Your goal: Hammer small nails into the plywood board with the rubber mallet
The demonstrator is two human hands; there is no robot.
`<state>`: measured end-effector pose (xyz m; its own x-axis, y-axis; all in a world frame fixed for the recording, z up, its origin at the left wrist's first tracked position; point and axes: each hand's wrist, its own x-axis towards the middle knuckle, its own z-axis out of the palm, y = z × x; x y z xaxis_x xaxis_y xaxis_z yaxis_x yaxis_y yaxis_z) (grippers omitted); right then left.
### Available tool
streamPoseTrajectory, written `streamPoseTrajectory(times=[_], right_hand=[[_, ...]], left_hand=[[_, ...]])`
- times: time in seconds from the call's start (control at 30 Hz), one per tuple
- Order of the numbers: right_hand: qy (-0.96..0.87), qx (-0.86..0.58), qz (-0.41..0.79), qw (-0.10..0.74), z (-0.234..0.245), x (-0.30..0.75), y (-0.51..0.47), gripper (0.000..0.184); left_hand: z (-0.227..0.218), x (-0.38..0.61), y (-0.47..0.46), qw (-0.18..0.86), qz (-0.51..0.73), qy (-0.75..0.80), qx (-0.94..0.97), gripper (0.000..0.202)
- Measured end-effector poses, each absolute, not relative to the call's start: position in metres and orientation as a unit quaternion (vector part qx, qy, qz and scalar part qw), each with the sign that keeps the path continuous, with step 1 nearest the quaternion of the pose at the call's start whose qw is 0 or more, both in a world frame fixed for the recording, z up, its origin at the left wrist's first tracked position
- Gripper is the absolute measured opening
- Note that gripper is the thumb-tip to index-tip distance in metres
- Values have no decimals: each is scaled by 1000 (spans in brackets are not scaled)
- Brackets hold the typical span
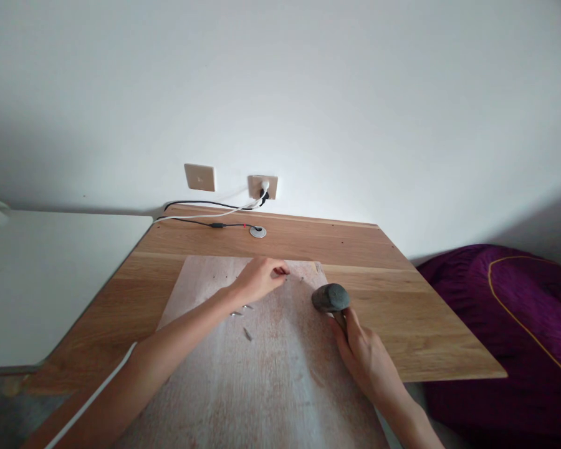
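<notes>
My left hand [264, 277] is closed in a pinch low over the far part of a pale, worn wooden board [280, 374]. What looks like a small nail [287, 275] is between its fingertips, mostly hidden. Wrapped round the handle of a mallet [331, 298] is my right hand [362, 349]. The dark, rounded mallet head is raised at the board's right edge, right of my left hand. Several loose metal nails [247, 335] lie on the board near my left forearm. Small dark spots dot the board's far end.
Beneath the board is a wooden tabletop [430, 318] against a white wall. Cables [206, 218] run along its back to a wall socket [263, 186] and a round grommet [257, 231]. A white surface [65, 280] adjoins at left; a purple beanbag-like thing [467, 287] is at right.
</notes>
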<state>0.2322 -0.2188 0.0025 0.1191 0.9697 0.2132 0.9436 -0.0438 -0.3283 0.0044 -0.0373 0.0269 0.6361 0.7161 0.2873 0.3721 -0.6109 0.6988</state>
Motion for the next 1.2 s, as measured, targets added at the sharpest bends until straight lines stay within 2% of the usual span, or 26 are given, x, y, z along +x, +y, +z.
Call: streamPoseTrajectory(times=[0.1, 0.43, 0.73, 1.0, 1.2], right_hand=[[-667, -721, 9, 187, 2, 231, -220, 32], [-666, -724, 14, 180, 2, 231, -220, 32], [-660, -728, 18, 184, 5, 230, -219, 32], [-660, -725, 2, 195, 0, 232, -220, 36], [-651, -731, 24, 204, 3, 232, -219, 36]], left_hand=[[17, 13, -25, 343, 287, 319, 836, 15], [9, 17, -27, 277, 299, 317, 857, 20], [1, 18, -27, 281, 327, 308, 848, 16], [3, 20, -29, 240, 312, 299, 869, 14], [-1, 21, -27, 252, 322, 286, 867, 22]])
